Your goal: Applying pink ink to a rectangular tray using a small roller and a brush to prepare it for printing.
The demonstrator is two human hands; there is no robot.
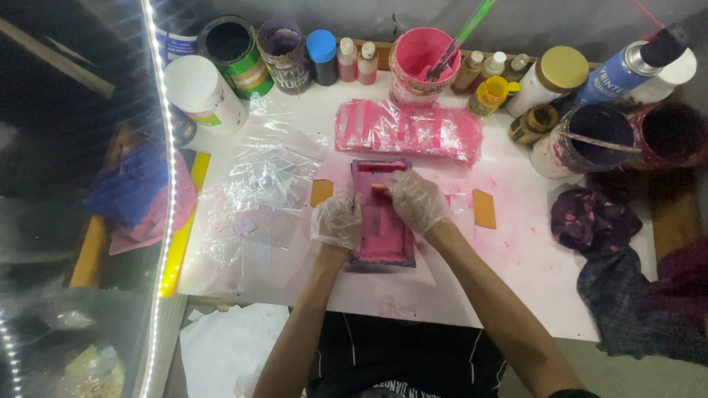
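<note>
L hand [337,219] gloved, fingers curled on pink frame [380,214] at table [516,273] mid; R hand [417,201] pinching a small scraper [379,189] on it.

On the white table [516,273]: one small framed screen [381,214] coated in pink ink; two gloved hands, left hand [337,219] and right hand [417,200], on it. One pink bucket [420,63] holding one green-handled stick [461,37]. Two orange tabs, one [321,192] left of the screen and one [484,208] right of it. One stack of pink-stained plastic sheets [408,130]. One blue spray can [627,70]. Two small red-filled bottles [357,61]. One stained dark rag [594,220].
</note>
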